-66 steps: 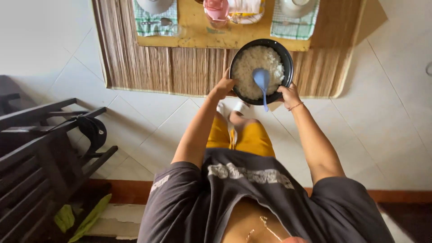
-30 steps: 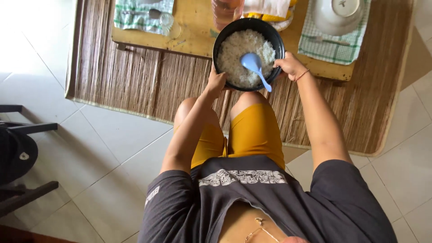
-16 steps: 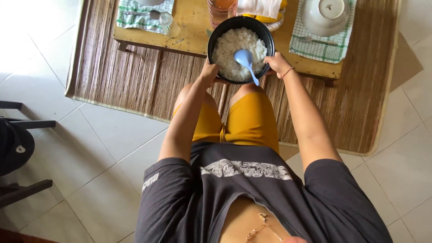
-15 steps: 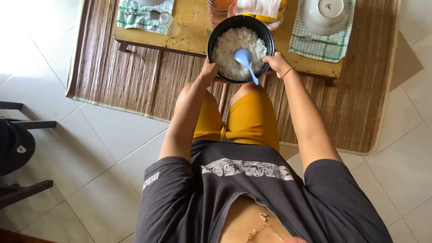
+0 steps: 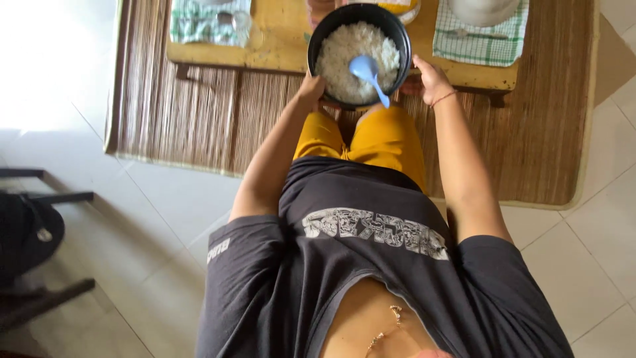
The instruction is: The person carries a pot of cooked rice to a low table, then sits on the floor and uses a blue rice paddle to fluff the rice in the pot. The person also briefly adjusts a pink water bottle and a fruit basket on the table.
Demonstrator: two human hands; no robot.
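Pot (image 5: 318, 40): black, round, held over the near edge of the surface (image 5: 285, 53), partly above it and partly above the mat (image 5: 199, 106). Upright, rim level.

Rice (image 5: 348, 50): white, cooked, fills most of the pot.

Scoop (image 5: 366, 69): pale blue plastic, bowl resting on the rice, handle pointing toward the person and ending at the near rim of the pot.

Left hand (image 5: 311, 86): closed on the pot's left rim, fingers under the side, thumb at the top edge.

Right hand (image 5: 429, 74): closed on the pot's right rim, fingers curled round the side; a thin bracelet (image 5: 442, 99) sits at the wrist.

Surface: low, yellow wood, standing on the mat; only its near part is in view.

Left cloth (image 5: 199, 23): green and white check, on the surface well left of the pot; a spoon and a small clear glass lie on it, blurred.

Right cloth (image 5: 483, 46): green and white check, on the surface right of the pot, carrying a white bowl (image 5: 483, 8) cut by the top edge.

Mat: woven reed, brown, spread on a pale tiled floor (image 5: 79, 86).

Person: dark grey printed shirt, yellow shorts, knees just under the pot.

Chair (image 5: 33, 232): dark, at the left edge, well apart from the mat.
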